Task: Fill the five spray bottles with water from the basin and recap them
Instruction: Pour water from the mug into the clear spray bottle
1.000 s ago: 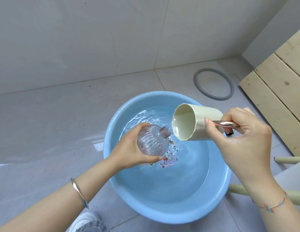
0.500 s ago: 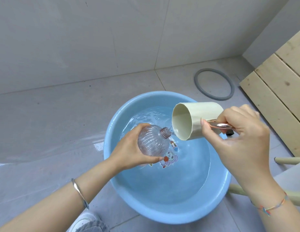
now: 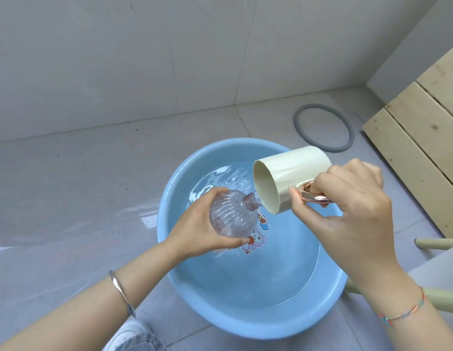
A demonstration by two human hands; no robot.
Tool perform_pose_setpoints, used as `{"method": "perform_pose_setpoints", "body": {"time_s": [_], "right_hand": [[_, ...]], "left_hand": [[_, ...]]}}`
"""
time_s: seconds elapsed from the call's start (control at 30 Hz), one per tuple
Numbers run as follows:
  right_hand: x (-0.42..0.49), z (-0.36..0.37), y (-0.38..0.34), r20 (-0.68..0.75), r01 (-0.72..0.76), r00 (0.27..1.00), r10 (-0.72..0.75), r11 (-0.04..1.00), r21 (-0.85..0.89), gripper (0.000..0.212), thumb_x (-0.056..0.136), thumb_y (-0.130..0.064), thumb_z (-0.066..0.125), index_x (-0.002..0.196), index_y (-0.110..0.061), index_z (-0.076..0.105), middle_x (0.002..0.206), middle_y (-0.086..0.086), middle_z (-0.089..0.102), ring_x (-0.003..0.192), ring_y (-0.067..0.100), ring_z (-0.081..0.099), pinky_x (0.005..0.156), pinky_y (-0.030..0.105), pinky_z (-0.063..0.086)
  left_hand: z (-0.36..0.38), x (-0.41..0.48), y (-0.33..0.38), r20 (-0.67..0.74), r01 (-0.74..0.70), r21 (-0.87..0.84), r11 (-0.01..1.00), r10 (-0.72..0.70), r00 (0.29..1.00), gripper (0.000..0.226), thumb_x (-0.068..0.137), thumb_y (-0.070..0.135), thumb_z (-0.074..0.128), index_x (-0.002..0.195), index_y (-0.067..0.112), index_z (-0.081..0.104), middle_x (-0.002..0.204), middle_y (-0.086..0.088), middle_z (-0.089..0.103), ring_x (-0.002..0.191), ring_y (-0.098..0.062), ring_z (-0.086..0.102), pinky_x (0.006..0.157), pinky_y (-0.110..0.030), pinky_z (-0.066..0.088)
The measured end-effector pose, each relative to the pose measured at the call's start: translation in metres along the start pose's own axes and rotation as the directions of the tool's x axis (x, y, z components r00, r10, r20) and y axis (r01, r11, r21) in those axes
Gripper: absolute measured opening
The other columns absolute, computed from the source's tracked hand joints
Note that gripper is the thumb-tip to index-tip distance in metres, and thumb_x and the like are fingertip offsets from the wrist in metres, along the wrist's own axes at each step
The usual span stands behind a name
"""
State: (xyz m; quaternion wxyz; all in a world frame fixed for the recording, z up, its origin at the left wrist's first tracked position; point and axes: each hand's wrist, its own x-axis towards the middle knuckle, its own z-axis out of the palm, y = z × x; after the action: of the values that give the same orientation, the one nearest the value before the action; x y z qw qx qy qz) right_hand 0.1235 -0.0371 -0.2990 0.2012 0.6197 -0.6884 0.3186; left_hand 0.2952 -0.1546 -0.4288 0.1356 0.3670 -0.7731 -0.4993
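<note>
Bottle (image 3: 228, 216) gripped by left hand (image 3: 195, 233), cup (image 3: 291, 176) by right hand (image 3: 352, 209), above basin (image 3: 258, 323), ring (image 3: 296, 121) beyond.

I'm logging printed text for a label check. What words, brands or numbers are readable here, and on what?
"stronaut": small dark letters on the cartoon sticker on the floor of the light blue plastic basin; probably "Astronaut", its start beside the neck of the clear ribbed plastic bottle.
Other marks on the sticker: too blurred to read.
Cream plastic cup and bottle: no text shows.
</note>
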Motion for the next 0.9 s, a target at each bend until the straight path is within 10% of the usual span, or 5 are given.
{"method": "perform_pose_setpoints", "body": {"time_s": [0.37,0.67,0.9], "right_hand": [[-0.003,0.004,0.001,0.005,0.072,0.997,-0.072,0.997,-0.012,0.033,0.083,-0.013,0.067,0.057,-0.007,0.048,0.056,0.000,0.040,0.068,0.014,0.024,0.077,0.026,0.024],[-0.016,0.006,0.032,0.117,-0.543,0.840,0.530,0.814,0.209,0.038,0.076,-0.023,0.072,0.055,-0.012,0.043,0.052,0.000,0.046,0.059,0.016,0.040,0.054,0.015,0.030],[-0.070,0.044,0.056,0.348,-0.453,0.824,0.448,0.889,-0.072,0.045,0.071,-0.006,0.078,0.056,-0.018,0.036,0.051,-0.011,0.033,0.059,0.026,0.039,0.059,0.034,0.024]], "left_hand": [[-0.001,-0.001,0.001,-0.002,0.004,0.012,1.000,-0.004,1.000,0.090,0.047,0.063,0.086,0.125,0.046,0.043,0.122,0.028,0.056,0.116,0.004,0.053,0.100,-0.030,0.046],[-0.002,-0.002,-0.004,-0.010,0.025,-0.005,1.000,-0.025,1.000,0.094,0.046,0.066,0.086,0.127,0.045,0.043,0.125,0.028,0.055,0.119,0.005,0.052,0.102,-0.025,0.043],[-0.003,-0.003,-0.004,-0.032,0.039,-0.030,0.999,-0.040,0.999,0.092,0.047,0.061,0.089,0.125,0.045,0.044,0.124,0.027,0.057,0.119,0.006,0.052,0.103,-0.024,0.042]]}}
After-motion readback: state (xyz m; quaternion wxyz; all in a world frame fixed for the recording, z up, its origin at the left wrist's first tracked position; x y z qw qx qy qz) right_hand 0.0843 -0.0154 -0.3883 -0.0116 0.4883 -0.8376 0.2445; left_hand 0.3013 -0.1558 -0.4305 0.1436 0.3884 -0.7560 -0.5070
